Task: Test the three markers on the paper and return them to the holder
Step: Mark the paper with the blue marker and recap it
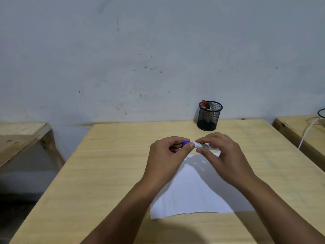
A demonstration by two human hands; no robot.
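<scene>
Both hands hold one blue marker [197, 144] level above the far edge of a white sheet of paper [191, 192]. My left hand [168, 152] pinches the blue cap [186, 143] end. The marker's white barrel sits in the grip of my right hand [219, 150]. Whether the cap is seated or slightly off, I cannot tell. A black mesh holder [209, 117] stands at the back of the wooden table [109, 173], with a red-capped marker [204, 104] and a dark-capped marker [208, 105] upright inside.
The grey wall rises right behind the holder. Another wooden table [19, 136] stands to the left across a gap. A third table [299, 125] at the right carries a white cable [306, 132] and a dark round object at the frame edge.
</scene>
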